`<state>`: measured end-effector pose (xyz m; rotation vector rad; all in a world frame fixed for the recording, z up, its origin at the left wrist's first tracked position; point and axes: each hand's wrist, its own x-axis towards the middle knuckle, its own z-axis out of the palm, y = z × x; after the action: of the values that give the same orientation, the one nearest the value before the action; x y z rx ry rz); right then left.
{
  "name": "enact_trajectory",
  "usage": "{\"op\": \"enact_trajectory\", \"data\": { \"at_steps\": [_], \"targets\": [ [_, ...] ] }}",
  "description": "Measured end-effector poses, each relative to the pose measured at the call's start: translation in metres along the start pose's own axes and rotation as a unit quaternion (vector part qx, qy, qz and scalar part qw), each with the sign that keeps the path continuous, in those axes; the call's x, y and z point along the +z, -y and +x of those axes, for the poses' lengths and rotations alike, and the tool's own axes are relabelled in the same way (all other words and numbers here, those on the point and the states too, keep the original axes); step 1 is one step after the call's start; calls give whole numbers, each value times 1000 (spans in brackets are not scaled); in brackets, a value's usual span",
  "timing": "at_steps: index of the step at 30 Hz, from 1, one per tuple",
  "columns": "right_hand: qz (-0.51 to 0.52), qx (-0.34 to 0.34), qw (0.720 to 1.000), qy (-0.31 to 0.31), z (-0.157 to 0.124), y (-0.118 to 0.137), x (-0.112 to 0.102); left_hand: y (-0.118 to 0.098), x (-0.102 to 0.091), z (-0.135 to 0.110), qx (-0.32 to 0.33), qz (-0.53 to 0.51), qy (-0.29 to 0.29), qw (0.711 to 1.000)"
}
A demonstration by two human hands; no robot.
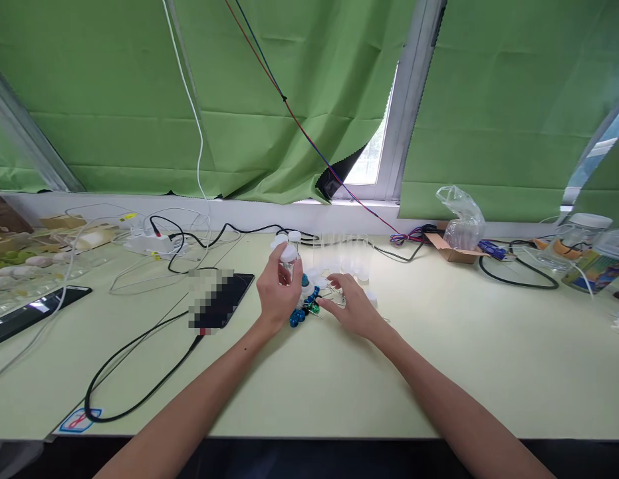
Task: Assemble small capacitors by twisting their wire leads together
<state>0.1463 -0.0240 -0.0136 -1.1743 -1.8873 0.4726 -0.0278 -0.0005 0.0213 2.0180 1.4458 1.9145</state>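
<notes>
Bare forearms reach forward beneath a broad green curtain, over a pale desk. On the desk to the left lies a dark phone-like device, with a black cable looping from its near end. Clear plastic tubs stand in a row beyond the hands, faint against the desk.

Near the middle, the left hand pinches a small white-capped bottle between thumb and fingers, cap uppermost. The right hand is just beside it, thumb and forefinger parted over the small things; whether its fingertips touch any of them cannot be told.

The bottle looks light, stiff and rather slick, so a gentle hold round its side, below the cap, should suit it. Between and below the hands sit glossy blue baubles and a green one. These look hard, smooth and apt to roll, best taken singly across the middle. Smallest are thin metal pieces by the right hand, probably springy and easily tangled.
</notes>
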Motion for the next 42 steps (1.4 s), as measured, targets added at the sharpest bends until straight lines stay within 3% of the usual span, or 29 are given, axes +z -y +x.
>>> {"op": "enact_trajectory", "data": {
  "at_steps": [15,30,42],
  "targets": [
    [-16,17,1000,7,0,-3,3,30,7,8,61,108,-37,992],
    [-18,21,999,24,-1,-2,3,30,9,5,52,146,-7,988],
    [-18,19,999,37,-1,-5,4,29,8,6,46,133,-28,990]
  ]
}}
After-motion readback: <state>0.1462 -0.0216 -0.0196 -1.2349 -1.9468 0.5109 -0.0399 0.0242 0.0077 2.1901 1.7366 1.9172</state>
